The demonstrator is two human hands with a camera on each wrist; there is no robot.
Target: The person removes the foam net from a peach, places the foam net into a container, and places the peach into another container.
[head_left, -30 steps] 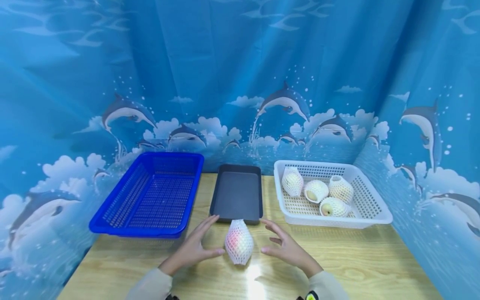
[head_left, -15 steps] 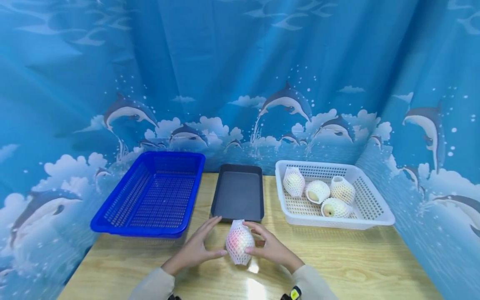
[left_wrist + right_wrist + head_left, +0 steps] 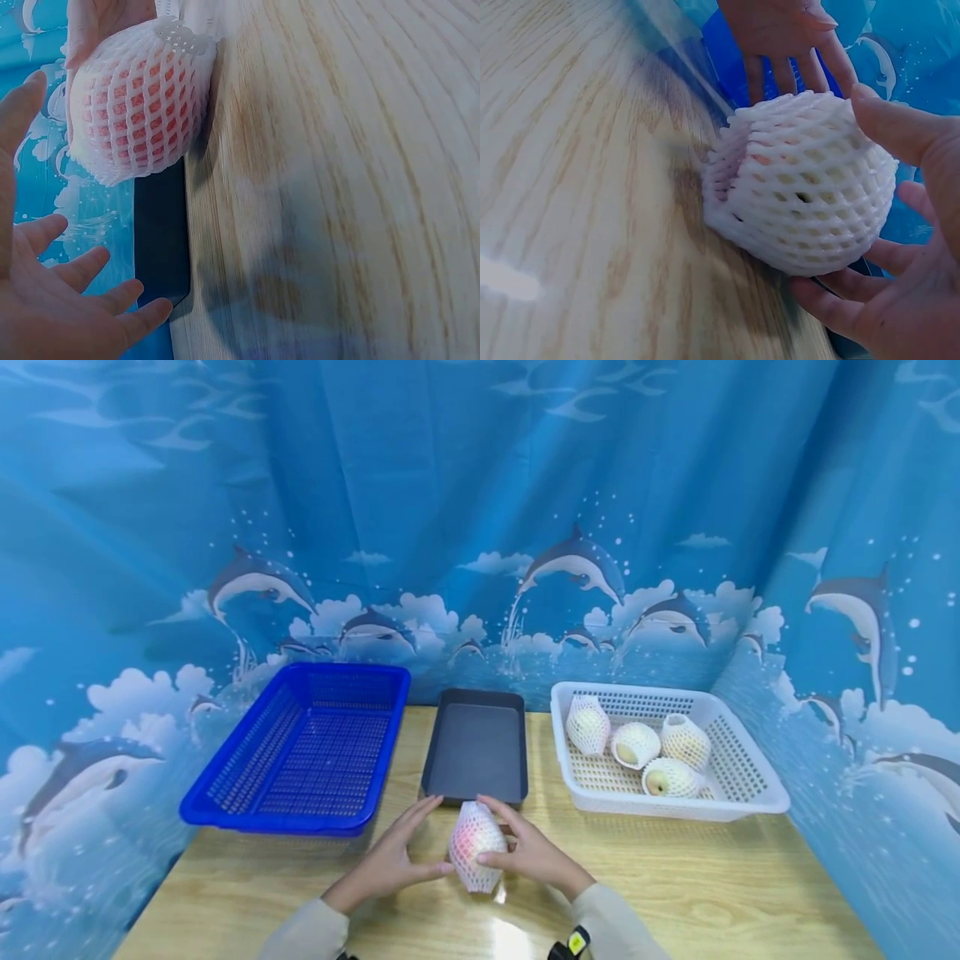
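Observation:
A reddish and pale yellow fruit in a white foam net (image 3: 476,846) sits on the wooden table, in front of the dark tray. My right hand (image 3: 536,853) holds it from the right; in the right wrist view the thumb (image 3: 900,127) lies against the net and the fingers (image 3: 840,300) curve under its other side. My left hand (image 3: 390,858) is to the left with spread fingers, its thumb tip close to the net. The left wrist view shows a gap between the left palm (image 3: 60,315) and the netted fruit (image 3: 139,105). The net hides the exact kind of fruit.
A shallow dark tray (image 3: 477,752) lies just behind the fruit. To its left stands a blue plastic basket (image 3: 372,802). A white basket (image 3: 738,760) at right holds several netted fruits (image 3: 635,745). A dolphin-print curtain (image 3: 480,527) closes off the back and sides.
My right hand has moved left and taken hold of the netted fruit, which has shifted very slightly. The left hand stays nearly where it was.

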